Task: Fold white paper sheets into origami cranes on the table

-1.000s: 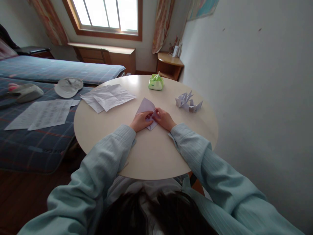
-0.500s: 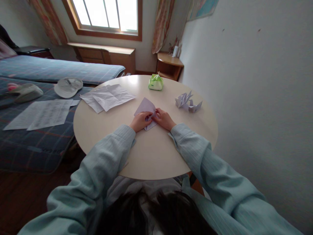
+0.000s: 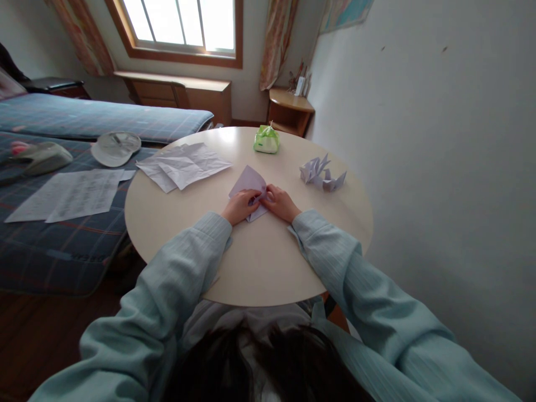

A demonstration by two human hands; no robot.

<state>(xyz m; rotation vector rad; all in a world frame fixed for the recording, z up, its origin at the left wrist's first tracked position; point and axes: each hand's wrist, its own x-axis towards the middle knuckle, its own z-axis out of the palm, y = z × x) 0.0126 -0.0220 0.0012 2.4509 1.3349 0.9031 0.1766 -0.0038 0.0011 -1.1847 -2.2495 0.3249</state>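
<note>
A pale purple folded paper (image 3: 248, 178) lies on the round white table (image 3: 268, 262), in front of me. My left hand (image 3: 242, 205) rests on its left side with the fingers curled over the paper. From the right, my right hand (image 3: 281, 203) pinches the paper's edge near its middle. The fingertips of both hands almost meet there. Part of the paper, including its lower point, shows below the fingers; the folds beneath my hands are hidden.
Creased white sheets (image 3: 188, 166) lie at the table's left. A green tissue pack (image 3: 266, 139) stands at the back, and folded paper figures (image 3: 320, 172) sit at the right. Beside the table, a bed holds a cap (image 3: 116, 149) and printed sheets (image 3: 84, 192). A wall runs along the right.
My hands stay almost in place on the paper, with only a slight shift of the fingers. The view has tilted very slightly.
</note>
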